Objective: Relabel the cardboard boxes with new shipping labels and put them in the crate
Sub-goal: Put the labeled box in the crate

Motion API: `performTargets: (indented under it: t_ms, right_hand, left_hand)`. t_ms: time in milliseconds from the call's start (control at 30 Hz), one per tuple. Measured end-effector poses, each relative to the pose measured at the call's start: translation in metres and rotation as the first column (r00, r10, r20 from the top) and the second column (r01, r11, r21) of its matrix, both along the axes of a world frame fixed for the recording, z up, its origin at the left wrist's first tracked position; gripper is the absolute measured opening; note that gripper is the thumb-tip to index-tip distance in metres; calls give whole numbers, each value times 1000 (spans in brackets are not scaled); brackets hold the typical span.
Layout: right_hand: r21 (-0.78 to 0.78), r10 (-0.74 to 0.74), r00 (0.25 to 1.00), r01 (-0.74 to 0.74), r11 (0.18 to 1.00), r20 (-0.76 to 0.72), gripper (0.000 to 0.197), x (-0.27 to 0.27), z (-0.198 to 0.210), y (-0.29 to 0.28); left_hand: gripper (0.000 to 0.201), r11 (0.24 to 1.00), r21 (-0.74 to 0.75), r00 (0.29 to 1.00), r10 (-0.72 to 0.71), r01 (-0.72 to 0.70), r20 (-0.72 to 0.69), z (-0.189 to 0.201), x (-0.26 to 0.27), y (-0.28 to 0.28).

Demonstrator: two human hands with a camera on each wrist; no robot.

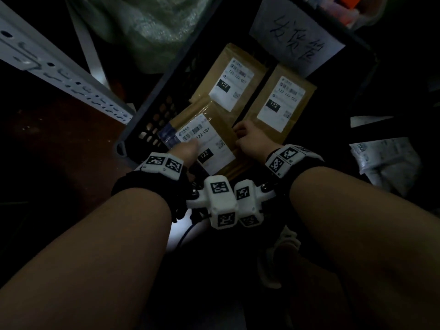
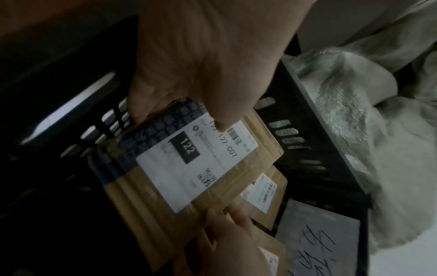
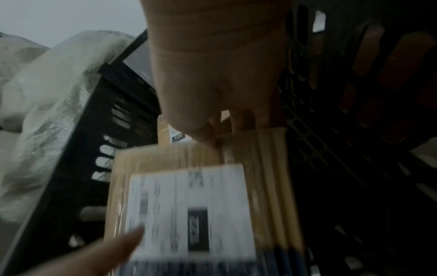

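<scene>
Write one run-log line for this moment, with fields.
phase: placing | left hand: holds labelled box | right hand: holds same box | crate: two labelled boxes inside

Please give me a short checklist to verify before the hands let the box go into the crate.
1. New label on the held box: ok.
2. Left hand and right hand both hold it at opposite ends: ok.
3. Box is above the black crate: ok.
4. Two labelled boxes already lie inside; held box overlaps one: cannot tell if it fits flat.
5. Label fully stuck down: cannot tell.
</scene>
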State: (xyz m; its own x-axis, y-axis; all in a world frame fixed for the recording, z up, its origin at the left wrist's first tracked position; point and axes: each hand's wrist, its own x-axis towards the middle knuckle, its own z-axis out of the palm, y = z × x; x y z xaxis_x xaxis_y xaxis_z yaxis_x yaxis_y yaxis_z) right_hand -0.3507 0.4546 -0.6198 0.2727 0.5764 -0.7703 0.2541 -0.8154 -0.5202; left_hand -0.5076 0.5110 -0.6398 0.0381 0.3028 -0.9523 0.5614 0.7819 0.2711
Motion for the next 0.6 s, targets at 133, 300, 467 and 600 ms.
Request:
performTargets:
  t_ms: [133, 300, 467, 600]
  right_hand:
    - [51, 71, 997, -72, 996, 25, 33, 7, -7, -3]
    - [60, 135, 990, -137, 989, 35, 29, -2, -16, -5]
    - [-162, 62, 995, -74, 984, -76, 77, 0, -27, -11]
    - [-280, 116, 990, -134, 951, -81, 102, 5, -31, -15]
  left_hand:
    - [44, 997, -66, 998, 51, -49, 37, 3, 1, 0]
    - [41, 994, 99, 999, -52, 51, 1, 18, 10, 5]
    - [60, 702, 395, 796, -435, 592, -421, 21, -3, 25]
    - [71, 722, 187, 724, -565, 666, -396, 8, -9, 36]
